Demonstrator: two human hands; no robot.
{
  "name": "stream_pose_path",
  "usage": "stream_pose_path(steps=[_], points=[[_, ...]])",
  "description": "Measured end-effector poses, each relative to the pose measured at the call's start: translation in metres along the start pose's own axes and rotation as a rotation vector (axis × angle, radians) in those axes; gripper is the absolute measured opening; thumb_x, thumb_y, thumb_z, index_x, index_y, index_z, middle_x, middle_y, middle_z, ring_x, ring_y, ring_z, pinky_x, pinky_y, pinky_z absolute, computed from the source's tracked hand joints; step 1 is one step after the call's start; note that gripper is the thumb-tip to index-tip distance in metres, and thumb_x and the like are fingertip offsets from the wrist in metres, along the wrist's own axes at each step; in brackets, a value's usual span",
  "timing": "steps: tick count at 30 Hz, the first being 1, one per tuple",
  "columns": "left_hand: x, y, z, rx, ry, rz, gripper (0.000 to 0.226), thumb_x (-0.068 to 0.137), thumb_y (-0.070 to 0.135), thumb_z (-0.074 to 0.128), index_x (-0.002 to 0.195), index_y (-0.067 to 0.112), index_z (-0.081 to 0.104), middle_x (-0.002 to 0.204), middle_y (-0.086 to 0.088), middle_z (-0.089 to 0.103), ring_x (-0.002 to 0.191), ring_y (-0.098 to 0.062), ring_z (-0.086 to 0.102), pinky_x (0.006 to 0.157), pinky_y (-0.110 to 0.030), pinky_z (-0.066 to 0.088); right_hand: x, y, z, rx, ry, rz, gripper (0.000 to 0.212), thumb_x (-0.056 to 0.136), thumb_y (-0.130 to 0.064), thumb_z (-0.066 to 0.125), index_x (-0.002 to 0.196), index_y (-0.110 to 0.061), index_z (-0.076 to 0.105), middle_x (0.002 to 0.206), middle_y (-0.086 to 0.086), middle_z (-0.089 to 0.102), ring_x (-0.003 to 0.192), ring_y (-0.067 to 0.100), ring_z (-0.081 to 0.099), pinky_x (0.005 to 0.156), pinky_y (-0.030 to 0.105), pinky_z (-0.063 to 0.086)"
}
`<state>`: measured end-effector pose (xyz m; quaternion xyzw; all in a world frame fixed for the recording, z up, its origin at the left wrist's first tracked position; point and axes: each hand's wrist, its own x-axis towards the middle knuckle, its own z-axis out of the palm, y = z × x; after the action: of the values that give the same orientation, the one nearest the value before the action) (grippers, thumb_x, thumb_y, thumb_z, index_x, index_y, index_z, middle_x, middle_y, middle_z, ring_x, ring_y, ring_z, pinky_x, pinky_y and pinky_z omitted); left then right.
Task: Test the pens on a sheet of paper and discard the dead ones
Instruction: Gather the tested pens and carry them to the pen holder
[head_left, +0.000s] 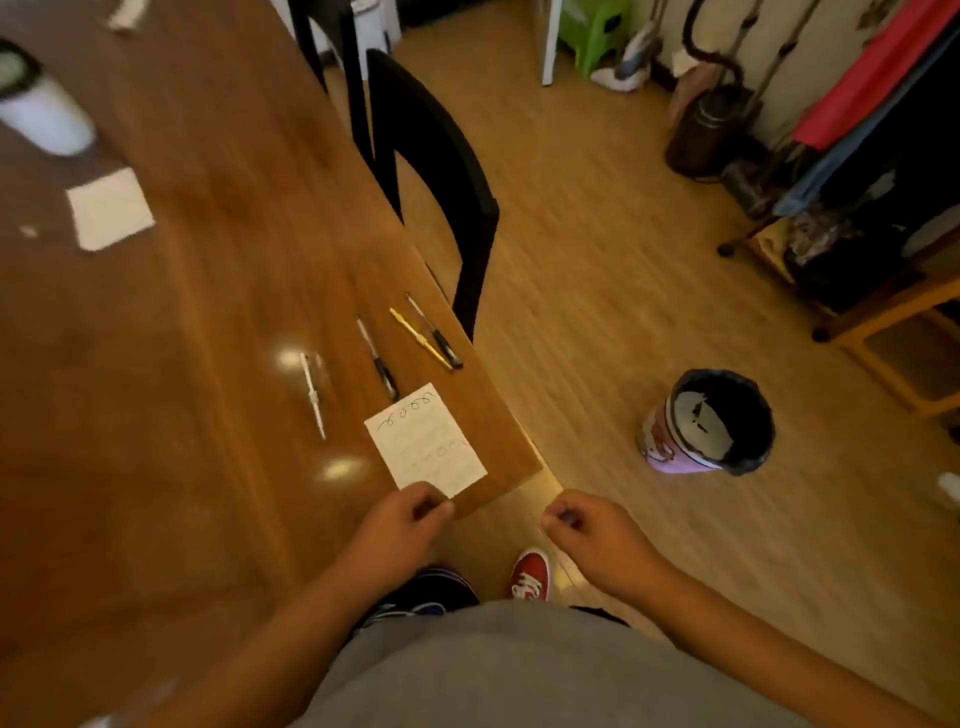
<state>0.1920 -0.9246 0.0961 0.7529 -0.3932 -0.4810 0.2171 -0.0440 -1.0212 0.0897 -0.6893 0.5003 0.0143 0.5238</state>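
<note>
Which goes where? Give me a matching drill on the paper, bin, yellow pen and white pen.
1. paper
2. bin
3. yellow pen
4. white pen

A. on the floor, right of the table
B. alone, left of the paper
C. at the table corner, scribbled on
D. against a black-grip pen by the table edge

Pairs: 1-C, 2-A, 3-D, 4-B

One head-worn wide-angle view looks forward and steeply down from above the person's torso. The left grip (410, 514) and right grip (587, 525) lie close below the lens. The table (208, 312) extends beyond the left grip and the floor (597, 234) beyond the right grip.
</note>
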Motion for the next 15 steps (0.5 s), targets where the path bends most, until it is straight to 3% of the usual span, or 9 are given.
stream_pose_path(steps=[3, 8, 10, 15], points=[[0.004, 0.014, -0.01, -0.09, 0.087, -0.018, 0.011, 0.096, 0.033, 0.056, 0.097, 0.027, 0.065, 0.1, 0.009, 0.066, 0.096, -0.011, 0.063, 0.085, -0.029, 0.055, 0.036, -0.037, -0.014, -0.023, -0.069, -0.129, 0.007, 0.093, -0.035, 0.061, 0.089, -0.037, 0.066, 0.085, -0.014, 0.067, 0.081, 0.002, 0.062, 0.073, 0.024, 0.053], [0.032, 0.017, -0.035, -0.148, 0.274, -0.109, 0.007, 0.095, 0.035, 0.057, 0.096, 0.032, 0.064, 0.103, 0.015, 0.063, 0.091, -0.008, 0.062, 0.07, -0.024, 0.055, 0.099, -0.083, -0.014, -0.09, -0.126, -0.165, 0.011, 0.093, -0.045, 0.056, 0.091, -0.037, 0.064, 0.086, -0.018, 0.065, 0.08, 0.004, 0.063, 0.063, 0.018, 0.051], [0.053, 0.017, -0.049, -0.154, 0.326, -0.172, 0.006, 0.095, 0.037, 0.058, 0.094, 0.032, 0.062, 0.103, 0.015, 0.062, 0.089, -0.008, 0.062, 0.06, -0.019, 0.052, 0.128, -0.098, -0.012, -0.133, -0.094, -0.163, 0.012, 0.093, -0.046, 0.056, 0.091, -0.036, 0.063, 0.085, -0.019, 0.063, 0.078, 0.005, 0.061, 0.061, 0.018, 0.047], [0.117, 0.019, -0.082, -0.016, 0.443, -0.249, 0.014, 0.094, 0.04, 0.057, 0.086, 0.029, 0.054, 0.078, 0.005, 0.063, 0.069, -0.01, 0.062, 0.053, -0.026, 0.048, 0.197, -0.13, -0.011, -0.239, 0.033, -0.102, 0.014, 0.094, -0.041, 0.056, 0.09, -0.029, 0.062, 0.079, -0.008, 0.063, 0.072, 0.01, 0.061, 0.061, 0.029, 0.054]])
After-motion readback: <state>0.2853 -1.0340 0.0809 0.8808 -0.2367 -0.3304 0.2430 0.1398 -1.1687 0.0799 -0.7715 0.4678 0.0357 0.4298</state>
